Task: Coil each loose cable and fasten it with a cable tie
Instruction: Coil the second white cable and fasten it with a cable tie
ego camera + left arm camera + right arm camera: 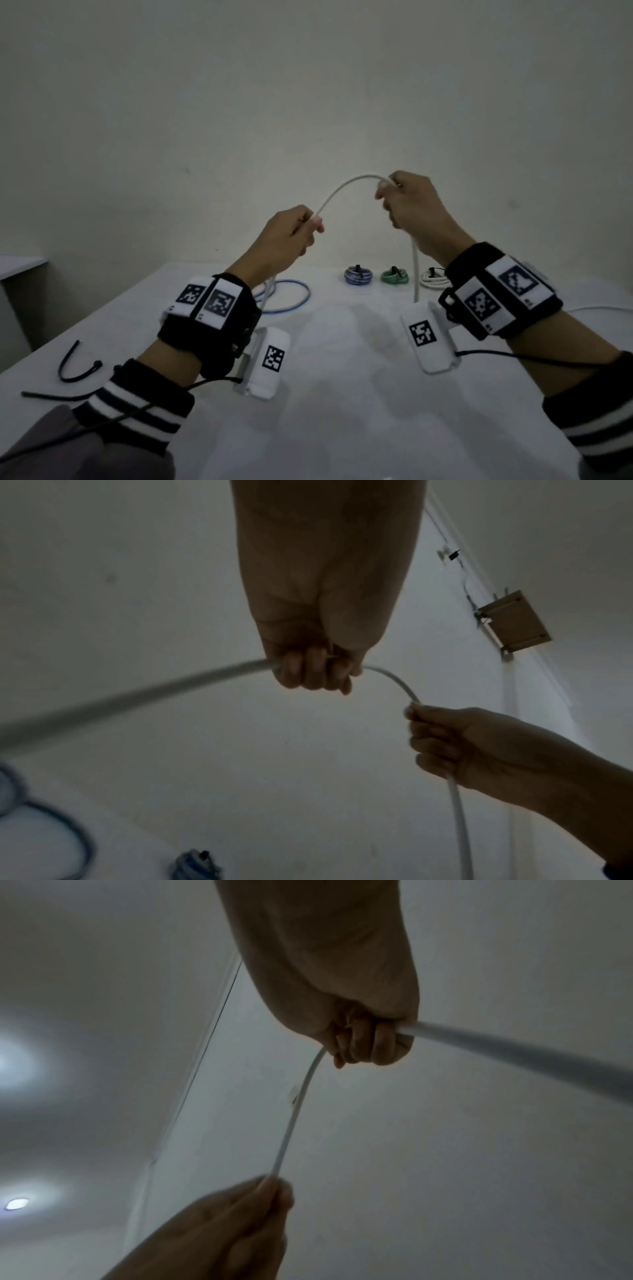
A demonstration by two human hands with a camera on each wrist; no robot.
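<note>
Hands were both raised above the white table (pixel 342 394) when I checked the three views. My left hand (pixel 284 240) had its fingers curled around the white cable (pixel 342 186), and my right hand (pixel 414 209) gripped the same cable further along, slightly higher. Between the two fists the cable rose in a short arch. From the left hand it dropped toward the table near a loose blue cable (pixel 291 298), which lay in an open loop at the far left of the surface. From the right hand the white cable hung straight down to the tabletop.

At the far edge I noted three finished coils in a row, each with a dark tie across it: a blue coil (pixel 358 275), a green coil (pixel 395 275) just beside it, and a white coil (pixel 433 278) partly hidden behind my right wrist. Two black cable ties (pixel 77 371) lay loose on the near left of the table, well apart from the coils.

The left wrist view confirmed that hand's closed grip (pixel 315 669), with the cable leaving either side of the fist. The right wrist view showed likewise (pixel 369 1042).
</note>
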